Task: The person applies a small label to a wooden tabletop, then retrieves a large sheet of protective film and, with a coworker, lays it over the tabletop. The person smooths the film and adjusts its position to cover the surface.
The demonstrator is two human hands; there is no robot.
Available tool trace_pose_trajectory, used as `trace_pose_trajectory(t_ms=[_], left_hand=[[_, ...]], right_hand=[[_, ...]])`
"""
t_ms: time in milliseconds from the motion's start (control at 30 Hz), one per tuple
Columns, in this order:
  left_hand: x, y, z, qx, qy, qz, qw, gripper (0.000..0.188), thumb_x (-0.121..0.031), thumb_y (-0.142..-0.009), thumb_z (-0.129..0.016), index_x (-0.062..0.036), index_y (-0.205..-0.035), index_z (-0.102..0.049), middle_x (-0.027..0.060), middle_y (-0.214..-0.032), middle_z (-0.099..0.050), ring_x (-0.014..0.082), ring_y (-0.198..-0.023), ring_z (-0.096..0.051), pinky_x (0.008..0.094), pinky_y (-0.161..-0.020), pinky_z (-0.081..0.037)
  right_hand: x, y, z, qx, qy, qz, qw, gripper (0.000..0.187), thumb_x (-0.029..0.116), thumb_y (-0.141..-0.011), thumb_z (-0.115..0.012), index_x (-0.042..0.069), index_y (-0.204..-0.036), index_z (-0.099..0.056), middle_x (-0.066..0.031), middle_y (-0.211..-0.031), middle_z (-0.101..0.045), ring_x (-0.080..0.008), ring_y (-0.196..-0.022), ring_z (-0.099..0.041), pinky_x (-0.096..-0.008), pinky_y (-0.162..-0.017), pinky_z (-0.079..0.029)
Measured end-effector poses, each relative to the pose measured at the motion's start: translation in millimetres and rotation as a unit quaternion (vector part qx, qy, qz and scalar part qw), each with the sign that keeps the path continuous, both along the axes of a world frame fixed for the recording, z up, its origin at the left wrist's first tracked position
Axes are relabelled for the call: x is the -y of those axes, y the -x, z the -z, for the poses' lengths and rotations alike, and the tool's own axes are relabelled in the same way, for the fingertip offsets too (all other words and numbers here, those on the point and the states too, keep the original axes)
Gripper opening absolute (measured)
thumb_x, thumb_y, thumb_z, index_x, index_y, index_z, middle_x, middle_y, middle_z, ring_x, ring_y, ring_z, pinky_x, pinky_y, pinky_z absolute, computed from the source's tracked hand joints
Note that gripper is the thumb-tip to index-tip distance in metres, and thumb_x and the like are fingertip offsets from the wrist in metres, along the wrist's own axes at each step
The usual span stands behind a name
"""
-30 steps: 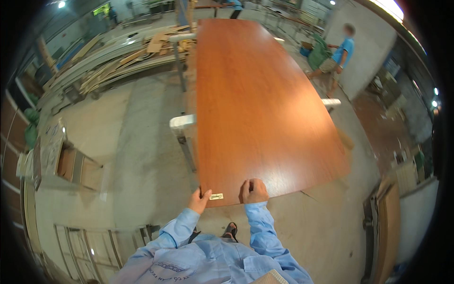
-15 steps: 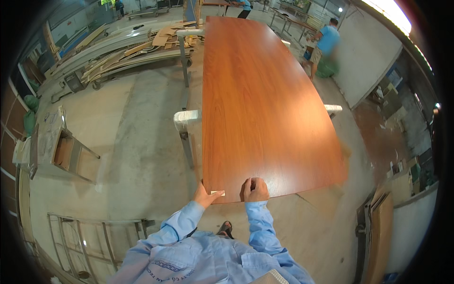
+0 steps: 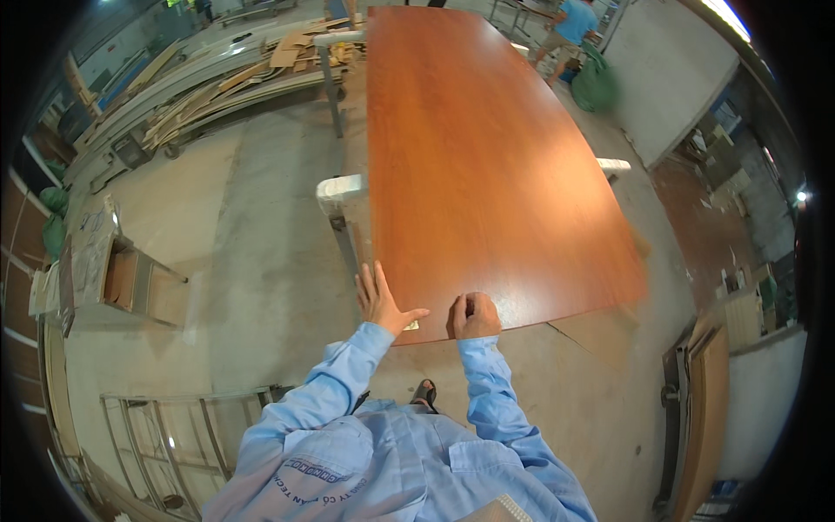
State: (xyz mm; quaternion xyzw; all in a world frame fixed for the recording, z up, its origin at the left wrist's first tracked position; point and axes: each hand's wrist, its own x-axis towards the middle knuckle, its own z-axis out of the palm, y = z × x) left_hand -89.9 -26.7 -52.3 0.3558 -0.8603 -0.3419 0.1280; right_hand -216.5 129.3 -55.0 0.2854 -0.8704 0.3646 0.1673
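A long reddish-brown wood-grain panel (image 3: 487, 183) lies flat in front of me on trestles with wrapped arms. My left hand (image 3: 380, 300) is at its near left corner, fingers spread, thumb pointing right over the surface. Beneath that thumb a small pale label (image 3: 410, 326) shows on the panel, partly covered. Farther right along the near edge, my right hand (image 3: 476, 315) rests on the panel with its fingers curled together. Whatever those fingers may hold is hidden.
A wrapped trestle arm (image 3: 342, 190) juts out left of the panel. Scrap boards (image 3: 261, 74) are heaped on a cart at the far left. A small table (image 3: 109, 270) stands left, a metal frame (image 3: 183, 431) lower left. A person (image 3: 570, 30) works beyond, near a green sack (image 3: 596, 83).
My left hand has spread its fingers, now pointing forward past the panel's left edge. My right hand stays curled at nearly the same spot on the panel. The view has tilted downward.
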Motion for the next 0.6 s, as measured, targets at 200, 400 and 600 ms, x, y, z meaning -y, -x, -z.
trace_pose_trajectory(t_ms=[200,400,600], left_hand=[[-0.6,0.7,-8.4,0.079,0.017,0.004,0.997,0.138,-0.05,-0.057,-0.089,-0.007,-0.153,0.001,0.0288,-0.157,0.002,0.0471,-0.145,0.0,0.063,-0.113,-0.015],[-2.4,9.3,-10.4,0.04,0.094,0.067,0.993,0.137,-0.053,-0.059,-0.087,-0.0074,-0.154,0.0,0.0276,-0.157,0.002,0.0467,-0.145,0.001,0.0643,-0.113,-0.014],[0.0,5.4,-16.2,0.017,0.11,0.092,0.99,0.135,-0.054,-0.059,-0.086,-0.0078,-0.154,-0.002,0.025,-0.158,0.003,0.0469,-0.145,0.002,0.0644,-0.113,-0.012]], right_hand=[[1.3,1.4,-1.9,-0.007,-0.001,0.017,1.0,0.014,0.016,-0.085,-0.067,0.007,-0.078,-0.06,-0.0099,-0.073,-0.062,-0.03,-0.066,-0.062,-0.0411,-0.059,-0.049],[0.3,0.0,-1.4,0.007,0.003,0.019,1.0,0.013,0.015,-0.084,-0.068,0.008,-0.079,-0.06,-0.0095,-0.073,-0.062,-0.0296,-0.064,-0.061,-0.0405,-0.058,-0.049],[0.9,0.1,-2.9,0.005,-0.014,0.032,0.999,0.013,0.018,-0.084,-0.068,0.009,-0.08,-0.059,-0.0091,-0.075,-0.061,-0.0303,-0.068,-0.062,-0.0411,-0.056,-0.05]])
